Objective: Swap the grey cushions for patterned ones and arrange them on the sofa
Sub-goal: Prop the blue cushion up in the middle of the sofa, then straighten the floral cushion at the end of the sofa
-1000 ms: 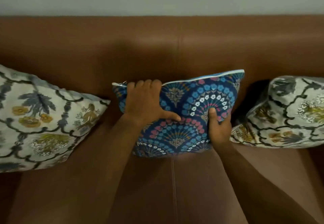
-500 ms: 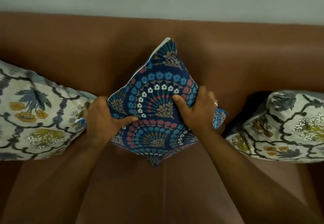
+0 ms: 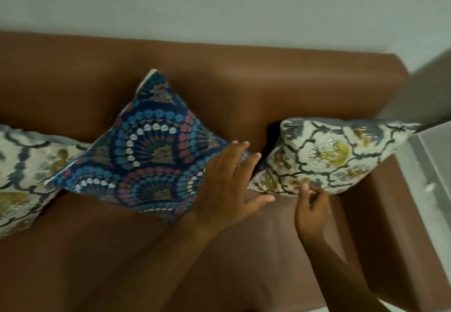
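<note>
A blue fan-patterned cushion (image 3: 151, 150) stands on one corner like a diamond, leaning on the brown sofa's backrest (image 3: 244, 79). My left hand (image 3: 227, 184) hovers open, fingers spread, over the cushion's right corner and grips nothing. A cream floral cushion (image 3: 329, 155) leans at the right end of the sofa. My right hand (image 3: 310, 204) is just below its lower left edge, fingers loosely curled, with the fingertips touching the edge. Another cream floral cushion (image 3: 22, 172) lies at the left, partly cut off by the frame.
The sofa's right armrest (image 3: 380, 226) rises just beyond the right cushion. Bare brown seat (image 3: 109, 250) stretches in front of the cushions. A pale wall (image 3: 219, 6) stands behind, and a light floor strip (image 3: 429, 182) shows at the far right.
The blue cushion went from level to standing on a corner. Both hands have let go of it and moved right, towards the right cream cushion. The view shifted right.
</note>
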Motion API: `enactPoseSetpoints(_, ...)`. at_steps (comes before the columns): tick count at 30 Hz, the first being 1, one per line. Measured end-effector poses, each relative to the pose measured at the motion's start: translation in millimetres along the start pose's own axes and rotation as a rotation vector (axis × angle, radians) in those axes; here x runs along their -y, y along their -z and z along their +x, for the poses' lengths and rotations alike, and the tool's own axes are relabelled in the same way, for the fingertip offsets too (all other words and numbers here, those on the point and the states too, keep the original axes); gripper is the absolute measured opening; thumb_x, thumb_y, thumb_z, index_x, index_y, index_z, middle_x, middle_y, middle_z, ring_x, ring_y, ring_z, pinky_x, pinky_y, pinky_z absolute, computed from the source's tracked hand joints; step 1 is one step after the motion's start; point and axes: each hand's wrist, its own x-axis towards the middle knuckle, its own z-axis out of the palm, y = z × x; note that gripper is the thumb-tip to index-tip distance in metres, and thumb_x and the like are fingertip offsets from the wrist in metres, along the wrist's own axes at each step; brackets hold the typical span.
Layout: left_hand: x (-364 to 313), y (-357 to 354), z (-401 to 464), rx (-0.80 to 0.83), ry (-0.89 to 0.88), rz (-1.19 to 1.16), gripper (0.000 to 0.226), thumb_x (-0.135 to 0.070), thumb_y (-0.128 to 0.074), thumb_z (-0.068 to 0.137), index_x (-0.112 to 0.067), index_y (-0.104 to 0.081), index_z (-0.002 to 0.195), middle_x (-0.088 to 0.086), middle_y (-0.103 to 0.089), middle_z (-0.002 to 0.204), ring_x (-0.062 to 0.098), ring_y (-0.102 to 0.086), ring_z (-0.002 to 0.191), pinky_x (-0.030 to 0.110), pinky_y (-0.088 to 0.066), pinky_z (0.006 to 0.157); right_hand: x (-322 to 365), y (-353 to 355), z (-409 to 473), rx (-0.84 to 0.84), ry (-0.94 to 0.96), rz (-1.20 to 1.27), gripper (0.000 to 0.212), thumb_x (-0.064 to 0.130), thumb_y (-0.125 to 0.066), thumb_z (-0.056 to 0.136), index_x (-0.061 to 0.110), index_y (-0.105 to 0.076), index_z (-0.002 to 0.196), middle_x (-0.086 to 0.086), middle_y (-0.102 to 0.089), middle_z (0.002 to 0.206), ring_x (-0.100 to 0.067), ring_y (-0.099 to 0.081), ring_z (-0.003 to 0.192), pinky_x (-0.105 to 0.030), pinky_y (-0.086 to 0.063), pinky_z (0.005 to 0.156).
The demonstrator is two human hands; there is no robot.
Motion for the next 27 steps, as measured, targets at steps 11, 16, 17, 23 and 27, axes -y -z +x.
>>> enactPoseSetpoints(11, -128.2, -190.6, 165.4, 0.295, -0.056, 0.535, 0.136, -0.094, -0.061, 0.059, -0.007, -0.026, 0.157, 0.020, -0.043, 0.155, 0.041, -0.039, 0.143, 0.062, -0.020, 0.119, -149.6, 43.5, 213.4, 0.143, -0.080, 0.285, 0.090, 0.073, -0.059, 0.083, 0.026, -0.032, 0.156, 0.007, -0.050, 0.151, -0.012, -0.047, 0.139, -0.028, -0.039, 0.109)
enactPoseSetpoints(16, -107.1, -208.0, 182.9, 0.214, 0.069, 0.660, 0.113, -0.107, -0.046, 0.046, -0.010, -0.052, 0.105, 0.012, -0.059, 0.094, 0.031, -0.058, 0.086, 0.046, -0.043, 0.079, -157.2, 32.5, 245.8, 0.152, -0.124, 0.286, 0.101, 0.073, -0.069, 0.058, 0.022, -0.044, 0.142, 0.022, -0.054, 0.122, -0.009, -0.052, 0.119, -0.016, -0.042, 0.090)
enactPoseSetpoints(17, -105.1, -205.0, 185.2, 0.163, 0.095, 0.606, 0.106, -0.107, -0.045, 0.046, -0.013, -0.050, 0.093, 0.008, -0.056, 0.084, 0.029, -0.057, 0.079, 0.045, -0.042, 0.074, -150.0, 38.1, 247.8, 0.151, -0.105, 0.266, 0.105, 0.075, -0.069, 0.056, 0.020, -0.046, 0.142, 0.018, -0.057, 0.122, -0.011, -0.054, 0.117, -0.023, -0.044, 0.092)
enactPoseSetpoints(23, -94.1, -187.0, 162.9, -0.077, 0.410, 0.143, 0.103, -0.104, -0.052, 0.041, -0.016, -0.045, 0.094, 0.000, -0.052, 0.088, 0.036, -0.063, 0.089, 0.049, -0.046, 0.079, -82.5, 110.2, 275.7, -0.095, 0.109, 0.094, 0.070, 0.100, -0.059, 0.051, 0.045, -0.039, 0.089, 0.025, -0.058, 0.080, 0.012, -0.060, 0.073, -0.023, -0.050, 0.059)
enactPoseSetpoints(27, -106.6, -214.7, 168.7, -0.074, 0.465, 0.144, 0.118, -0.097, -0.062, 0.044, 0.001, -0.055, 0.109, 0.017, -0.061, 0.098, 0.044, -0.060, 0.100, 0.055, -0.042, 0.088, -85.3, 130.9, 296.0, -0.123, 0.208, -0.014, 0.063, 0.099, -0.050, 0.063, 0.046, -0.039, 0.095, 0.007, -0.065, 0.087, -0.012, -0.064, 0.077, -0.038, -0.056, 0.066)
